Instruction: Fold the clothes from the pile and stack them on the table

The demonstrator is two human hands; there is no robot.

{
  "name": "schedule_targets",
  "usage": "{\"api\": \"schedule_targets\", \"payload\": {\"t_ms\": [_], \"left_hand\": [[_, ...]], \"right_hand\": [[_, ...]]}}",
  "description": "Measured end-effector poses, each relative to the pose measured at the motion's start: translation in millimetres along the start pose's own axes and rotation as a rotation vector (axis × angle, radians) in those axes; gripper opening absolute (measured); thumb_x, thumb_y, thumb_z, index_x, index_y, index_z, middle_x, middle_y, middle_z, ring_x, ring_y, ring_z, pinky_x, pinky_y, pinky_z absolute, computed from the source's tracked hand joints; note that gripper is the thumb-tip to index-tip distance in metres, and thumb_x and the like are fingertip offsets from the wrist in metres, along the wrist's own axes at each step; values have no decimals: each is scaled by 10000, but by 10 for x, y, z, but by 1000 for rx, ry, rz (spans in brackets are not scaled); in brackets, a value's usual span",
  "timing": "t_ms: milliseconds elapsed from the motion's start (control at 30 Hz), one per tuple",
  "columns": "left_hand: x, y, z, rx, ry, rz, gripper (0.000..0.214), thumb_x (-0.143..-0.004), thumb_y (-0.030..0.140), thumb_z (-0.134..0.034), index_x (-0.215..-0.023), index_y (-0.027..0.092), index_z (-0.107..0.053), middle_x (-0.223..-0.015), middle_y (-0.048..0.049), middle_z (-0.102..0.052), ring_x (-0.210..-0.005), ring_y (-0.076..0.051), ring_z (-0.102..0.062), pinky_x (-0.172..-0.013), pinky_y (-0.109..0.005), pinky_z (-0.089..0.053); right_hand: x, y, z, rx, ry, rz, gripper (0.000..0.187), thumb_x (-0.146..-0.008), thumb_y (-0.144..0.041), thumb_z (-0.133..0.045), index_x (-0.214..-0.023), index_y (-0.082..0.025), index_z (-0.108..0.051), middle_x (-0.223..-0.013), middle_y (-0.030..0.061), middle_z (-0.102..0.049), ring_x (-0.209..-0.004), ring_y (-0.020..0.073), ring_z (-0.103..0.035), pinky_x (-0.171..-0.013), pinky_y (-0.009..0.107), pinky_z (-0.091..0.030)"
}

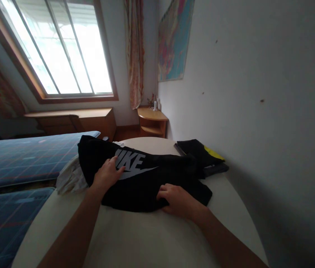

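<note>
A black Nike T-shirt (137, 191) with grey lettering and a swoosh lies spread sideways across a round pale table (135, 230). My left hand (107, 175) rests on its left part beside the print, fingers stretched and apart. Over the near edge of the cloth, right of the middle, my right hand (178, 201) lies with its fingers bent and the thumb apart from them. Some cloth under both palms is hidden. Dark folded clothes with a yellow patch (214, 153) lie by the shirt's right end.
Crumpled whitish cloth (72, 178) sits at the table's left edge. Blue plaid mattresses (29, 156) are to the left. Close on the right stands a white wall (257, 141). A wooden corner shelf (154, 114) and a desk (96, 113) are at the back, below the window (70, 48).
</note>
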State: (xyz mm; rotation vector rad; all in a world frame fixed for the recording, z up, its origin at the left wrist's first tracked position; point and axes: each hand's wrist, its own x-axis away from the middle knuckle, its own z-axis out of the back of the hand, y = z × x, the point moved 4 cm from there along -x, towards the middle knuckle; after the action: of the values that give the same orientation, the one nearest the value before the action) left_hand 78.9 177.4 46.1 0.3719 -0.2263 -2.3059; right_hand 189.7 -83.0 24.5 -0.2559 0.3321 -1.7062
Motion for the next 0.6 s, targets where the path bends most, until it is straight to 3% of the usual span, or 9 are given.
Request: {"api": "schedule_targets", "payload": {"t_ms": [133, 267, 333, 433, 500, 600], "left_hand": [[-2, 38, 40, 28, 97, -39, 540, -890, 466, -558, -1335, 161, -566, -1368, -159, -546, -1212, -324, -590, -1005, -416, -481], [-34, 96, 26, 82, 180, -230, 522, -866, 406, -601, -1300, 115, -596, -1446, -173, -478, -1321, -329, -496, -1113, -423, -409], [-29, 140, -38, 128, 116, -347, 517, -865, 384, -604, -1310, 120, -593, -1474, -162, -463, -1340, -314, -482, -1145, -420, -379], [51, 256, -191, 179, -77, -507, 547, -868, 368, -600, -1370, 156, -556, -1510, -133, -449, -1352, -283, -484, -1156, -396, -367], [145, 363, -314, 175, -196, -573, 570, -874, 366, -599, -1406, 174, -527, -1519, -126, -449, -1367, -271, -470, -1155, -387, -365], [286, 529, -511, 123, -257, -616, 600, -875, 349, -614, -1438, 184, -488, -1550, -134, -408, -1428, -286, -384, -1171, -417, -330]], "right_hand": [[31, -202, -23, -12, -149, 20, 218, -733, -227, -719, -946, -220, -766, -945, 32, -738, -862, 189, -670, -746, 257, -469], [111, -496, -186, -79, -394, 125, 248, -725, -354, -754, -950, -253, -779, -866, -1, -760, -779, 179, -686, -627, 238, -437], [162, -617, -274, -123, -500, 179, 232, -747, -364, -747, -957, -269, -779, -869, -20, -764, -775, 167, -690, -598, 225, -420], [218, -717, -316, -245, -597, 231, 200, -809, -345, -714, -988, -274, -768, -856, -43, -758, -762, 135, -692, -585, 194, -420], [201, -706, -250, -313, -526, 239, 216, -864, -400, -680, -1003, -255, -759, -857, -34, -749, -760, 122, -689, -619, 183, -443], [104, -530, -75, -171, -190, 162, 242, -907, -410, -643, -1030, -225, -738, -988, 23, -732, -900, 175, -673, -787, 249, -483]]}}
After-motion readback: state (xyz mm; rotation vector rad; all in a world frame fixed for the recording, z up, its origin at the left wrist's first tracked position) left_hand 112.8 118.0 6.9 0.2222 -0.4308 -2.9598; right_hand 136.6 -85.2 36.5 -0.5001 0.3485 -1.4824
